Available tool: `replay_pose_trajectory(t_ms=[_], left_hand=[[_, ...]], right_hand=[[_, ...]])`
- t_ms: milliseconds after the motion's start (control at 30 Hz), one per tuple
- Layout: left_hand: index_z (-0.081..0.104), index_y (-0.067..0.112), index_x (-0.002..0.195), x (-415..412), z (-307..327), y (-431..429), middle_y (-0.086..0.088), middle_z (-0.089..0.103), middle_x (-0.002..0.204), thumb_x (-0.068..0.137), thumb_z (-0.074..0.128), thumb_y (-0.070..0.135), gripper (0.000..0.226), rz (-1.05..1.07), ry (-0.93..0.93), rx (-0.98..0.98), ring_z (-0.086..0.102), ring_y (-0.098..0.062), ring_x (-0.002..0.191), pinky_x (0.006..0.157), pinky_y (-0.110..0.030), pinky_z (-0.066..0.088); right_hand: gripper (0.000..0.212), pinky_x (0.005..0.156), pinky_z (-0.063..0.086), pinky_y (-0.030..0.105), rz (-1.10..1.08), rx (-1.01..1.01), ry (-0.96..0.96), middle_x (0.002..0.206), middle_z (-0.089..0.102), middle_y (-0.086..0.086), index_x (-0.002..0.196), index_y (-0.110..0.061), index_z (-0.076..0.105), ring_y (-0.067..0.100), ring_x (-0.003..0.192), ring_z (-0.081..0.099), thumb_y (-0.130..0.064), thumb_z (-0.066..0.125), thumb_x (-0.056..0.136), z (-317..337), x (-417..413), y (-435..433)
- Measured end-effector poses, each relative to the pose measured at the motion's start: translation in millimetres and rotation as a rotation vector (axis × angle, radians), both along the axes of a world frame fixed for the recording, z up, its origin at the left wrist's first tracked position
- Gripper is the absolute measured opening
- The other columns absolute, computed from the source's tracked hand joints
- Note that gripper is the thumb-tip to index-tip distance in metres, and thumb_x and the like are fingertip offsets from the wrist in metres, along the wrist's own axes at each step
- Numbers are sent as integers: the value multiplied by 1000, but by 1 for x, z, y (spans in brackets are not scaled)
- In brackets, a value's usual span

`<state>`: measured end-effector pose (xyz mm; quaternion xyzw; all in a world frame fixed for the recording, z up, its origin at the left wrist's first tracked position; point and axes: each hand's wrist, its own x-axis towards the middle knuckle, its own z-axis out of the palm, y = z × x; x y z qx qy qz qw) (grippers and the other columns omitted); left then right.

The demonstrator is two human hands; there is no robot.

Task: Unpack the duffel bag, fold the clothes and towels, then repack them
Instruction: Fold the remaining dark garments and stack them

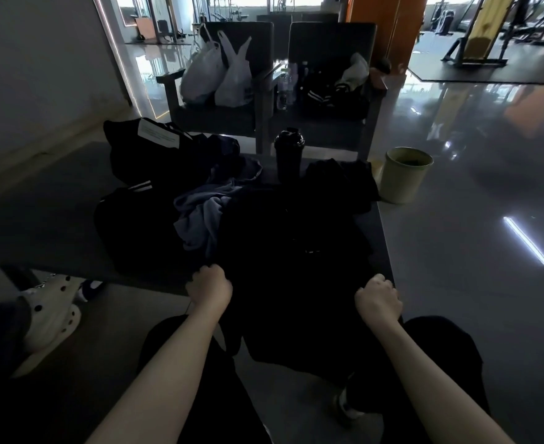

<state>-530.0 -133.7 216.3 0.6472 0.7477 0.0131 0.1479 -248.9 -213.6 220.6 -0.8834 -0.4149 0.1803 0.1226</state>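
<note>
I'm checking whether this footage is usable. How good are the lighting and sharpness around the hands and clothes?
Head view: underexposed foreground; the black garment gripped by the left hand and right hand shows almost no fold detail; the windows behind are blown out, with glare streaks on the floor; wide-angle bending at the edges.

Table [55, 203] left part bare, reachable. Middle crowded by duffel bag [142, 187], grey cloth [203, 216], black garment [289, 251]; far edge blocked by shaker bottle [289, 155].
</note>
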Motion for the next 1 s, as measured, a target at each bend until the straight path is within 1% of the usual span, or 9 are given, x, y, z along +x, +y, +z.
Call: replay_pose_trajectory(t_ms=[133, 333, 467, 567, 633, 700, 800, 933, 1000], left_hand=[[52, 11, 83, -5, 9, 5, -5, 53, 82, 98, 40, 20, 22, 29, -283, -32, 53, -23, 73, 63, -31, 39], [56, 7, 87, 13, 43, 28, -8, 56, 82, 98, 44, 29, 27, 43, -602, 7, 51, -21, 66, 59, -31, 35], [57, 7, 82, 28, 57, 36, -5, 53, 71, 98, 47, 28, 28, 40, -731, 42, 49, -19, 62, 57, -29, 35], [59, 9, 90, 36, 69, 46, -6, 52, 72, 99, 46, 24, 22, 67, -942, 55, 48, -18, 61, 59, -29, 37], [60, 9, 99, 39, 82, 59, -5, 54, 75, 100, 43, 20, 20, 96, -1088, 111, 51, -16, 66, 63, -26, 41], [60, 10, 110, 39, 95, 76, -5, 62, 93, 102, 40, 21, 24, 140, -1172, 181, 59, -18, 84, 80, -25, 48], [56, 12, 127, 36, 99, 98, -9, 61, 120, 102, 37, 22, 32, 253, -1192, 219, 57, -26, 110, 104, -38, 43], [48, 16, 136, 27, 79, 112, -8, 53, 133, 102, 37, 19, 36, 319, -1136, 159, 52, -25, 113, 104, -37, 40], [35, 15, 145, 24, 62, 106, -10, 47, 139, 100, 44, 20, 46, 286, -1056, 79, 50, -28, 118, 102, -37, 40]], right_hand=[[19, 69, 35, 32, 7, 104, 106, 102, 60, 15, 101, -3, 55, 25, 82, 48, -17, 45, 93, 1, 6, 2], [17, 57, 34, 27, 9, 449, 372, 76, 56, 1, 89, -10, 58, 16, 68, 52, -21, 48, 96, 19, 5, 23], [27, 47, 36, 12, 48, 517, 433, 68, 54, 1, 70, -13, 53, 12, 62, 49, -18, 49, 96, 25, 5, 35], [19, 51, 38, 10, 79, 583, 538, 77, 61, 6, 83, -7, 63, 11, 65, 52, -16, 51, 95, 34, 10, 48], [17, 57, 40, 20, 67, 654, 624, 79, 62, 6, 89, -7, 65, 14, 69, 55, -15, 51, 95, 46, 15, 61], [16, 54, 41, 20, 28, 746, 676, 73, 59, 4, 89, -8, 65, 14, 67, 53, -14, 51, 95, 61, 20, 74], [17, 53, 43, 11, 20, 839, 784, 78, 60, 0, 97, -17, 64, 11, 67, 55, -9, 49, 96, 74, 27, 88], [46, 83, 51, 23, 85, 643, 862, 119, 59, 1, 136, -20, 44, 18, 103, 60, -7, 53, 93, 60, 39, 98], [71, 103, 41, 33, 83, 457, 824, 137, 47, 1, 150, -20, 24, 23, 123, 49, -7, 58, 90, 39, 44, 97]])
